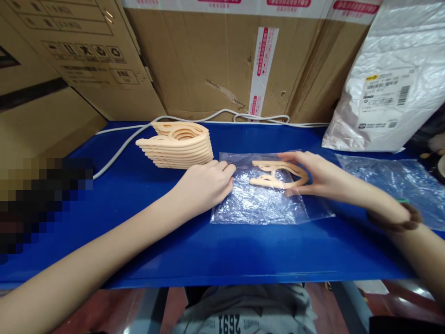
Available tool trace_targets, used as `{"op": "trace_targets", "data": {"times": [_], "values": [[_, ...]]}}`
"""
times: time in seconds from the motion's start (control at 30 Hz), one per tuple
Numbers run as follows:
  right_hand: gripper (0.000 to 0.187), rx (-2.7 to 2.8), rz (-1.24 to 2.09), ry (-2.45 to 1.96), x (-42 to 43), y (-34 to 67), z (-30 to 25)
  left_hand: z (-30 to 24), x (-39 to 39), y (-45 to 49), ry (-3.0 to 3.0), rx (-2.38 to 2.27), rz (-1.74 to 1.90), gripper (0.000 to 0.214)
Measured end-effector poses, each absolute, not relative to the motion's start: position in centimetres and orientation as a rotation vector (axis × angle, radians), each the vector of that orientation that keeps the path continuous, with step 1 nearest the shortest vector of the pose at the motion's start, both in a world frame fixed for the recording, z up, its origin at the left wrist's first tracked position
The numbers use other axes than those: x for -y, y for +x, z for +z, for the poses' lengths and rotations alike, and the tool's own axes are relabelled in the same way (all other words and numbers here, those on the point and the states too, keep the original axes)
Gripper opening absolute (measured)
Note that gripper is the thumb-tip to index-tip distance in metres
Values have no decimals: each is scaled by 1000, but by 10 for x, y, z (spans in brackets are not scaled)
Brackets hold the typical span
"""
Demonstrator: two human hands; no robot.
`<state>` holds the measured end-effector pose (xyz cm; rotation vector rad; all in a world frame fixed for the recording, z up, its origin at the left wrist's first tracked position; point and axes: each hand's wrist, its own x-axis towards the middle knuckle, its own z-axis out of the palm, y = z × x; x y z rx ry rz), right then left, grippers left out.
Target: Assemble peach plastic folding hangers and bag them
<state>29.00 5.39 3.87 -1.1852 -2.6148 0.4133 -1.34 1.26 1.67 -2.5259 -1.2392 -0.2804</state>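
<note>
A clear plastic bag lies flat on the blue table in front of me. My left hand is closed at the bag's left edge, its fingers curled and pressed down on the film. On the right, my right hand grips the rounded end of a peach-coloured folded hanger between thumb and fingers. The hanger lies over the bag's area; whether it is inside or on top of the film, I cannot tell. Just behind my left hand stands a neat stack of similar folded hangers.
Cardboard boxes line the back of the blue table. A white cable runs along them. At the right are a silvery mailing bag with a label and more clear plastic film. A blurred-out dark area covers the left.
</note>
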Motion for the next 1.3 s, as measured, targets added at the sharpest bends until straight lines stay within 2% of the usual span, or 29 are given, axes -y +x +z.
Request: {"op": "trace_targets", "data": {"times": [0.23,0.43,0.6,0.83,0.9,1.07,1.2,1.3], "values": [[71,2610,410,-1224,-57,299,32,25,-9,-15,-2496,1020,-304,28],[68,2504,471,-1242,-57,290,29,22,-8,-16,-2482,1195,-210,37],[59,2410,448,-1203,-54,271,18,24,-8,-14,-2495,1213,-170,29],[56,2408,397,-1180,-59,263,13,26,-8,-15,-2572,1176,-252,20],[54,2433,422,-1164,-57,265,15,23,-8,-14,-2669,1140,-304,24],[45,2547,409,-1223,-45,275,30,9,-6,-8,-3000,1017,-396,51],[39,2533,402,-1268,-39,281,36,2,-3,-3,-3093,916,-315,50],[39,2441,519,-1261,-39,280,34,2,0,-2,-3089,830,-302,48]]}}
